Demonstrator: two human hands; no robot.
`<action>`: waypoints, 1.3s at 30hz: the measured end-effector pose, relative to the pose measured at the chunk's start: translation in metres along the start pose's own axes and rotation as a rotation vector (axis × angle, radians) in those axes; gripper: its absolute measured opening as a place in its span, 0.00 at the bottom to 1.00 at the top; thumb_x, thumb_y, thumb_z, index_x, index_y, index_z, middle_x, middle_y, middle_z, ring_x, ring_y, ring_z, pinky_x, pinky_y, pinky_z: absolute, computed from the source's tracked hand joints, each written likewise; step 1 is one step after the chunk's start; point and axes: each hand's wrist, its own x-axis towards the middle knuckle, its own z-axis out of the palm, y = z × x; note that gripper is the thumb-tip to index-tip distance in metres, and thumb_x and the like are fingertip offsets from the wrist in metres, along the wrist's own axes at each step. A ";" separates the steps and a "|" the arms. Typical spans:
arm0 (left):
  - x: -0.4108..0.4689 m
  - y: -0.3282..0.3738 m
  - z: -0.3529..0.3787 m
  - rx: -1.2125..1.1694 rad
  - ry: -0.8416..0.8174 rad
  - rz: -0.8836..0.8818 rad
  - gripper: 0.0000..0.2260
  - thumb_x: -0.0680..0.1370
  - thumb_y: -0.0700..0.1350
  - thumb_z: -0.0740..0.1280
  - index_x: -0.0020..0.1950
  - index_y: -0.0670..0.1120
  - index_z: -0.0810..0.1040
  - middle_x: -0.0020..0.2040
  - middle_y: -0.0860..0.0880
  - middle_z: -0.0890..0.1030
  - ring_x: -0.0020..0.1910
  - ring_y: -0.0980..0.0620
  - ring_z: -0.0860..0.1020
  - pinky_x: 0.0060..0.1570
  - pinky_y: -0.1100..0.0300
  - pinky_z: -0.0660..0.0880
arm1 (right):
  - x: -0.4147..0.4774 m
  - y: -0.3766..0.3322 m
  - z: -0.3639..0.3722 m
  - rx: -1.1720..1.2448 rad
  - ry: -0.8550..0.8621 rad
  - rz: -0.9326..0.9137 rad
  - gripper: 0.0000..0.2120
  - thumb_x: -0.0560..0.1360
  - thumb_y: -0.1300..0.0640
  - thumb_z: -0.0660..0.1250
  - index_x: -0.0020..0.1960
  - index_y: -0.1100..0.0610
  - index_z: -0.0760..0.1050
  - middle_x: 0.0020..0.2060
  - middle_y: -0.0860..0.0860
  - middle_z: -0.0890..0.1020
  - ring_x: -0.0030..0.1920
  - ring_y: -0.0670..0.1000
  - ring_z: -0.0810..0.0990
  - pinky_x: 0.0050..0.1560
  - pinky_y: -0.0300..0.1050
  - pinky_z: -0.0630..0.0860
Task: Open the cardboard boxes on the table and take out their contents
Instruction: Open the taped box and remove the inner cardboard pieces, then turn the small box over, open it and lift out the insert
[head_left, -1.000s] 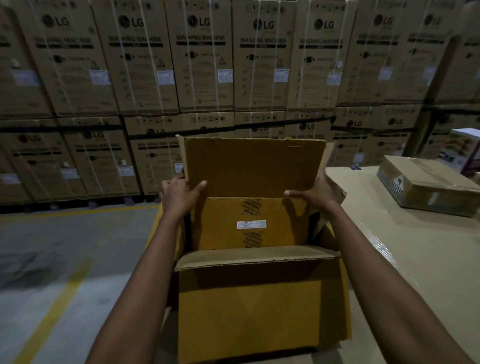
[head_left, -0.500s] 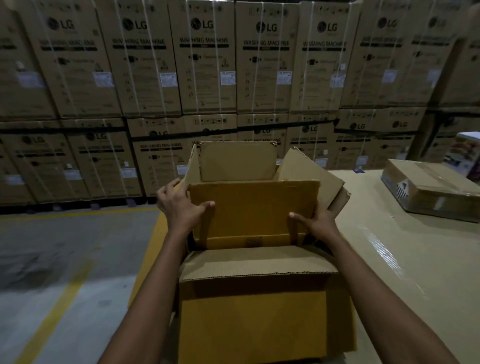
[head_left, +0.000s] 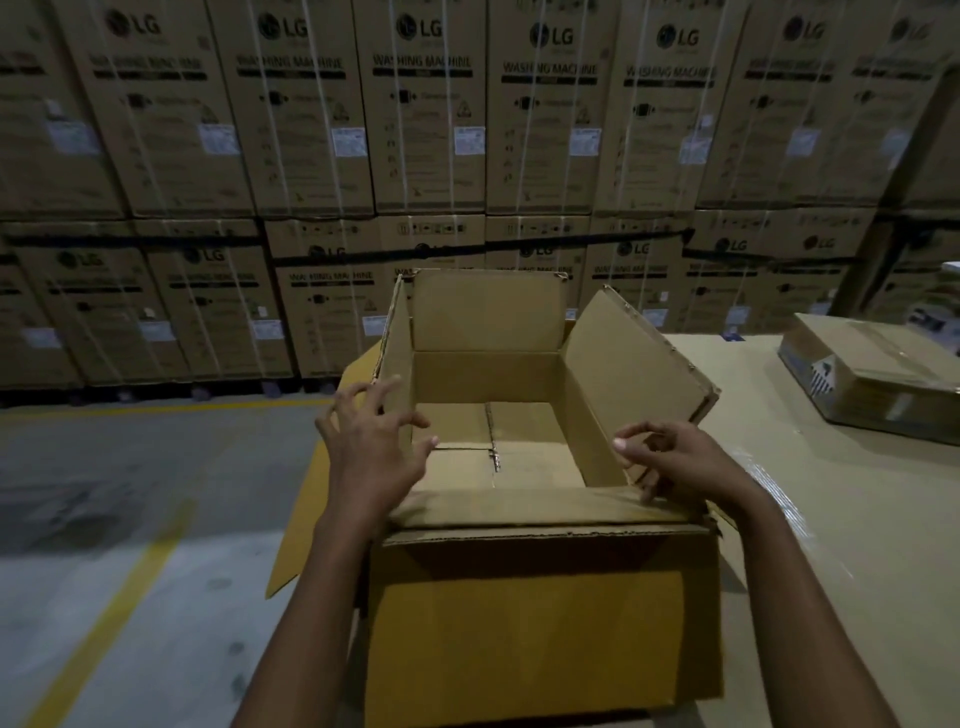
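A large brown cardboard box (head_left: 530, 639) stands at the table's left edge, right in front of me, with all its flaps up or folded out. Deep inside it lies a flat cardboard surface with a centre seam (head_left: 524, 431); whether that is an inner box or the bottom I cannot tell. My left hand (head_left: 374, 447) hovers at the box's left wall, fingers spread, holding nothing. Over the near right corner is my right hand (head_left: 675, 457), fingers loosely curled and empty, just inside the right flap. A second, taped box (head_left: 872, 379) lies on the table to the far right.
The beige table (head_left: 831, 545) stretches to the right. Stacked washing-machine cartons (head_left: 426, 130) form a wall behind. To the left is grey floor with a yellow line (head_left: 119, 587). A printed carton (head_left: 935, 317) peeks in at the right edge.
The brown inner carton that both hands held up above the box has gone down into it. Both hands have let go and pulled back to the near rim.
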 end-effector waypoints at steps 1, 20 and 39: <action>-0.004 0.008 0.000 0.003 0.003 0.049 0.08 0.74 0.61 0.73 0.48 0.59 0.84 0.70 0.55 0.76 0.73 0.48 0.66 0.69 0.42 0.58 | -0.003 -0.001 -0.002 0.014 -0.011 0.000 0.12 0.78 0.49 0.73 0.59 0.50 0.81 0.46 0.53 0.87 0.35 0.55 0.85 0.35 0.40 0.81; -0.050 0.256 0.067 -0.495 -0.409 0.302 0.24 0.83 0.65 0.56 0.74 0.55 0.72 0.72 0.53 0.74 0.74 0.53 0.63 0.73 0.50 0.61 | -0.071 0.065 -0.068 0.271 0.558 -0.095 0.06 0.78 0.50 0.73 0.53 0.50 0.84 0.48 0.51 0.88 0.51 0.53 0.86 0.49 0.52 0.82; -0.140 0.499 0.221 -1.155 -0.532 -0.228 0.12 0.84 0.54 0.64 0.56 0.51 0.84 0.50 0.56 0.86 0.54 0.64 0.80 0.48 0.68 0.73 | -0.159 0.236 -0.265 0.367 0.602 0.137 0.06 0.80 0.52 0.73 0.54 0.52 0.84 0.48 0.51 0.88 0.44 0.48 0.85 0.48 0.47 0.78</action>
